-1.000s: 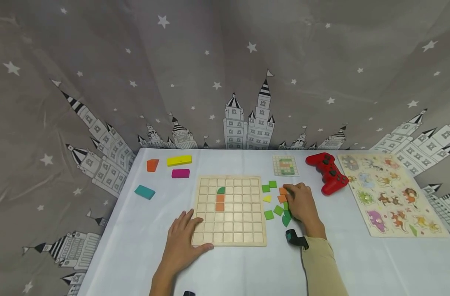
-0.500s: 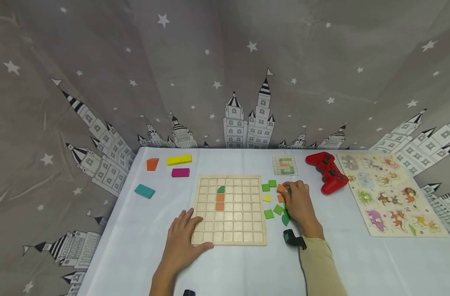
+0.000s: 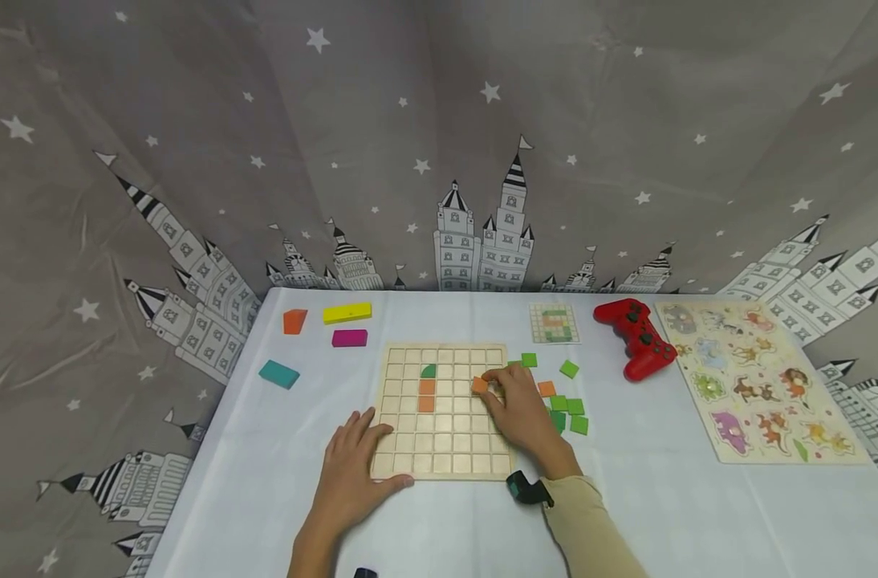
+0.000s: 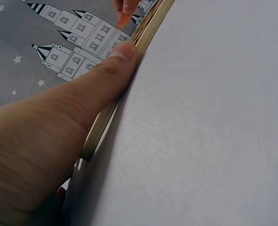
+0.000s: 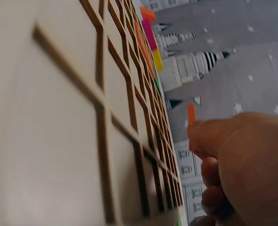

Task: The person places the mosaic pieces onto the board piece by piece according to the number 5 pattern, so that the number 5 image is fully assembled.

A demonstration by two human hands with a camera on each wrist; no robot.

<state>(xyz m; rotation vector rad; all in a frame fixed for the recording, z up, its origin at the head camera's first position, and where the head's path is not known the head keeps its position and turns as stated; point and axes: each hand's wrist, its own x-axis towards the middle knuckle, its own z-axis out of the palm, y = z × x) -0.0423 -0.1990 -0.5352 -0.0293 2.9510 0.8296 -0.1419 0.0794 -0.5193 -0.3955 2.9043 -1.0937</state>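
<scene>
A wooden grid board [image 3: 442, 463] lies mid-table. In its cells sit a dark green quarter-circle tile [image 3: 428, 371] and two orange square tiles [image 3: 427, 396], in one column. My left hand [image 3: 355, 474] rests at the board's front left corner, fingers spread; in the left wrist view its thumb [image 4: 101, 77] lies against the board's edge [image 4: 101, 128]. Between thumb and fingertips my right hand [image 3: 522, 409] pinches an orange square tile [image 3: 479, 385] above the board's right part. The right wrist view shows that tile [image 5: 191, 113] raised off the grid.
Right of the board lie several green tiles [image 3: 579, 425] and an orange tile [image 3: 546, 389]. Behind them is a pattern card [image 3: 554, 323], then a red game controller [image 3: 636, 339] and an animal puzzle board [image 3: 760, 381]. Colored blocks, one teal [image 3: 278, 374], lie at left.
My right hand has picked the orange tile out of the loose pieces and carried it left over the board. The left hand keeps its place at the corner.
</scene>
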